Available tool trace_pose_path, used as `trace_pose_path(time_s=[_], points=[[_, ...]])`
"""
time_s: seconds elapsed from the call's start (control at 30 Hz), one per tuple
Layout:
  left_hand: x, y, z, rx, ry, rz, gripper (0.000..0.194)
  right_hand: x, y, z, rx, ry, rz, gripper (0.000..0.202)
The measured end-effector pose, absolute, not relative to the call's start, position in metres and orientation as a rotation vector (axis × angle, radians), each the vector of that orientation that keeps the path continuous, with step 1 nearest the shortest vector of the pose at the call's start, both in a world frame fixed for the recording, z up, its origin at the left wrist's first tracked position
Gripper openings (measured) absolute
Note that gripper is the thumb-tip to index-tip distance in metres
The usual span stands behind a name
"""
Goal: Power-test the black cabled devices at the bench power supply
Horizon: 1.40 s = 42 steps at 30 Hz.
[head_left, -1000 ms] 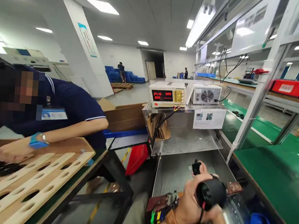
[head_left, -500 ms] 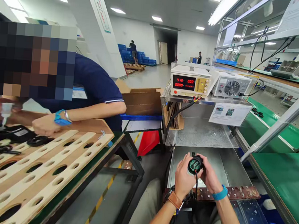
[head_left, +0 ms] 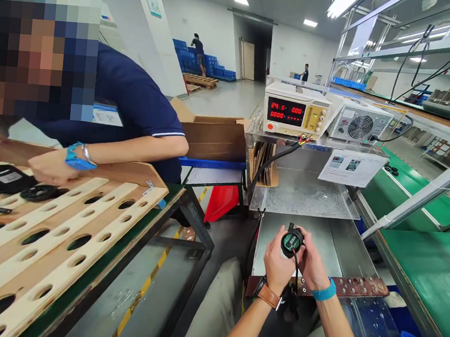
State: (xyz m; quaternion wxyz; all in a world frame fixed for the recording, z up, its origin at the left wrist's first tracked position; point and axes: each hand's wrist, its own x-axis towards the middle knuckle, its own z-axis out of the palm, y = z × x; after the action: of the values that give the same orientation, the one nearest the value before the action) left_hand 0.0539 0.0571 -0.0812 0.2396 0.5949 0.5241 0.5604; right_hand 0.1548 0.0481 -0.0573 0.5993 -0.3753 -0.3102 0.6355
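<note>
Both hands (head_left: 278,261) raised round motor (head_left: 291,242) slightly.

Black round part (head_left: 292,242) with what looks like a green face, blue wristband (head_left: 325,290), tan watch strap (head_left: 269,295), cream power supply (head_left: 295,110) — red digits, pale wooden rack (head_left: 59,238), green mat (head_left: 431,268).

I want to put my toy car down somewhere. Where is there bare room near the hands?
The steel tray is bare to the right of both hands, left hand and right hand, which hold a round black part. The steel shelf above, below the power supply, is bare too. The wooden board is full of holes, with cables crowding its far left end.
</note>
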Motion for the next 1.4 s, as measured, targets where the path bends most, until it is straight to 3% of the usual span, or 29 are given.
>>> trace_pose_path(time_s=[0.23, 0.37, 0.5, 0.6, 0.77, 0.9, 1.07, 1.17, 1.4], points=[[0.049, 0.050, -0.071, 1.582, 1.386, 1.411, 0.046, 0.146, 0.048, -0.055, -0.913, -0.677, 1.432, 0.071], [0.048, 0.024, -0.071, 1.377, 1.112, 1.389, 0.064, 0.150, 0.046, -0.047, -0.848, -0.530, 1.502, 0.069], [0.051, -0.014, -0.082, 1.224, 0.701, 1.074, 0.055, 0.162, 0.050, -0.033, -0.702, -0.457, 1.652, 0.062], [0.060, -0.036, -0.100, 1.065, 0.469, 0.835, 0.063, 0.170, 0.064, -0.033, -0.708, -0.440, 1.710, 0.049], [0.065, -0.064, -0.127, 0.667, 0.530, 0.550, 0.064, 0.186, 0.102, -0.075, -0.860, -0.457, 1.743, 0.032], [0.046, -0.065, -0.119, 0.518, 0.511, 0.473, 0.062, 0.200, 0.137, -0.126, -1.011, -0.568, 1.730, 0.026], [0.025, 0.007, -0.093, 0.771, 0.748, 0.688, 0.056, 0.222, 0.165, -0.178, -1.236, -0.630, 1.711, 0.025], [0.027, 0.058, -0.101, 0.912, 1.010, 0.844, 0.053, 0.234, 0.164, -0.201, -1.336, -0.618, 1.748, 0.024], [0.036, 0.089, -0.134, 0.991, 1.023, 0.695, 0.052, 0.246, 0.156, -0.226, -1.366, -0.542, 1.788, 0.030]])
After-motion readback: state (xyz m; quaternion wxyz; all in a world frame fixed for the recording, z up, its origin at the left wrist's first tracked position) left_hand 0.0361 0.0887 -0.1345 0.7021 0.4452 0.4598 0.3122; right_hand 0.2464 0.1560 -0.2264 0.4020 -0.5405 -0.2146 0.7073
